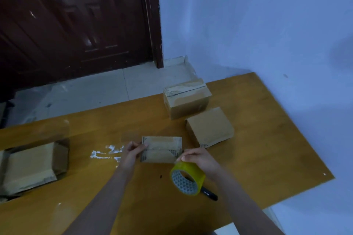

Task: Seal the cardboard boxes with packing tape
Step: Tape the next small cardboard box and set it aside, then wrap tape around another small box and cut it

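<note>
A small flat cardboard box [162, 149] lies on the wooden table [257, 139] in front of me. My left hand [133, 150] grips its left edge, thumb on top. My right hand [198, 160] is at the box's right front corner and pinches the tape end there. The yellow tape roll [188, 178] hangs just below that hand, tilted, its patterned core facing me. Two more cardboard boxes stand farther back on the right: a taller taped one [187, 99] and a plain one [210, 127].
A black marker [209, 193] lies on the table under the roll. An open cardboard box [32, 166] sits at the table's left. White smears [107, 153] mark the tabletop left of my left hand. Beyond the table are a tiled floor, a dark door and a blue wall.
</note>
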Motion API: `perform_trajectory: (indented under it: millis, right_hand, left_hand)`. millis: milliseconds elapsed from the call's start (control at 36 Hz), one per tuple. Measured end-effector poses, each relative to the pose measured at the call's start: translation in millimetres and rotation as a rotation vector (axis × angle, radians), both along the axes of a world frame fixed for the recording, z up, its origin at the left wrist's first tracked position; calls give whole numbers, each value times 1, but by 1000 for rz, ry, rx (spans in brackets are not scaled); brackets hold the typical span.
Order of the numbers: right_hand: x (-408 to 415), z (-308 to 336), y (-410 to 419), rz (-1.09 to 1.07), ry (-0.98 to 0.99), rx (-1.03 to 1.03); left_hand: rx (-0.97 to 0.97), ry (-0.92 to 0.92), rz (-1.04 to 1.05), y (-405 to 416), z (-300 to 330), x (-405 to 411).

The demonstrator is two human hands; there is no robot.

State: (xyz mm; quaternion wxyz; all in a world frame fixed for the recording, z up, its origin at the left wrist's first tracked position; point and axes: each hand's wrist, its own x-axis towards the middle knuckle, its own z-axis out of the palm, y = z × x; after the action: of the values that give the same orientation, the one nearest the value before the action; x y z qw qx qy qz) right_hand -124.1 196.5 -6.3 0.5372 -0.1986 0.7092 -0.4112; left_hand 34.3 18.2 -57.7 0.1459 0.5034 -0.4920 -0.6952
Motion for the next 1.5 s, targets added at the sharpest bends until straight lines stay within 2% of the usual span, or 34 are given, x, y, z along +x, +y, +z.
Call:
perform_trajectory:
  millis: [194, 417, 556, 750, 1000, 1167, 1361, 1500]
  right_hand:
    - [3, -4, -16, 28, 32, 4]
    - [7, -11, -41, -16, 54, 10]
    - [10, -8, -56, -50, 150, -7]
    - [0, -29, -56, -88, 437, -64]
    - [-26, -26, -38, -32, 434, -17]
    - [-31, -24, -34, -13, 421, -60]
    - [-29, -29, -37, 45, 402, -89]
    - [-32, -24, -36, 107, 405, -138]
  left_hand:
    - [142, -28, 100, -4, -13, 3]
    - [183, -76, 108, -10, -25, -8]
    - [136, -147, 169, -13, -24, -33]
    - [78, -177, 124, -10, -18, -76]
    - [20, -215, 85, 7, -14, -107]
    - [-41, -248, 73, 11, -13, -107]
    - [-59, -259, 159, 9, -12, -103]
    - [-170, -329, 145, 4, -5, -98]
